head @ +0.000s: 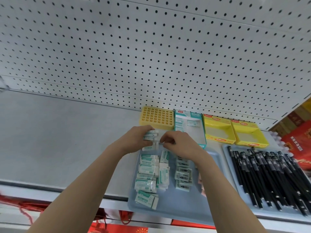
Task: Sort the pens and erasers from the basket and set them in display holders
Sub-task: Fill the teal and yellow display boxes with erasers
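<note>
Left hand [134,138] grips eraser stack [151,135] above blue tray [170,204] of loose erasers [148,172]. Right hand [179,143] pinches stack's lower edge. Teal display box [190,126] just behind hands. Black pens [269,175] fill second tray [225,149].

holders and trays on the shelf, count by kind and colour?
Yellow grid holder: 1
Teal-and-white box: 1
Yellow cardboard boxes: 2
Grey-blue trays: 2
Total: 6
</note>
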`<state>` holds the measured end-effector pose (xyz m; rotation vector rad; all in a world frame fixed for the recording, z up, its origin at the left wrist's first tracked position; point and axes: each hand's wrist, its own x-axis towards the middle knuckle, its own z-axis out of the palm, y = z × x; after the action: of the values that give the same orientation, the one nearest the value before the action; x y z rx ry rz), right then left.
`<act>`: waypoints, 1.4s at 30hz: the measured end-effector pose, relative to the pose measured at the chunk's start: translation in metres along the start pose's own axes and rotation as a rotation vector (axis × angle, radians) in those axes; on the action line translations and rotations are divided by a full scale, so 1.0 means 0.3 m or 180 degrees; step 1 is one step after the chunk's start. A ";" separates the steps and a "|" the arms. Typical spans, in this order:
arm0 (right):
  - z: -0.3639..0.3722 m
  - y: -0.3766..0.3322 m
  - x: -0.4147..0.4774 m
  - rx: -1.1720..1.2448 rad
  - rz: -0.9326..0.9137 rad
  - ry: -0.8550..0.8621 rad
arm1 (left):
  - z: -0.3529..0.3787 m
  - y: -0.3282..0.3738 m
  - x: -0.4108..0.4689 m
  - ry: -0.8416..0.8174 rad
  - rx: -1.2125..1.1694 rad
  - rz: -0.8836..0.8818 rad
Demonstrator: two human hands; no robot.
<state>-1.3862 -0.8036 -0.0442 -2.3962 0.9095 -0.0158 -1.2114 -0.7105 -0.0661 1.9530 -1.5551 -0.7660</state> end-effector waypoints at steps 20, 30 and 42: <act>0.038 -0.103 0.011 -0.0024 -0.0384 -0.0585 | -0.005 -0.062 -0.062 0.1209 -0.0872 -0.0221; 0.039 -0.123 -0.004 -0.0077 -0.0457 -0.0767 | 0.013 -0.044 -0.052 0.1192 -0.0902 -0.0204; 0.039 -0.101 -0.002 -0.0363 -0.0787 -0.0927 | 0.040 -0.032 -0.010 0.1219 -0.0822 -0.0222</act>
<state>-1.3658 -0.7789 -0.0384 -2.5161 0.4898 0.2901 -1.2139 -0.7063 -0.0808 1.8378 -1.1100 -0.5472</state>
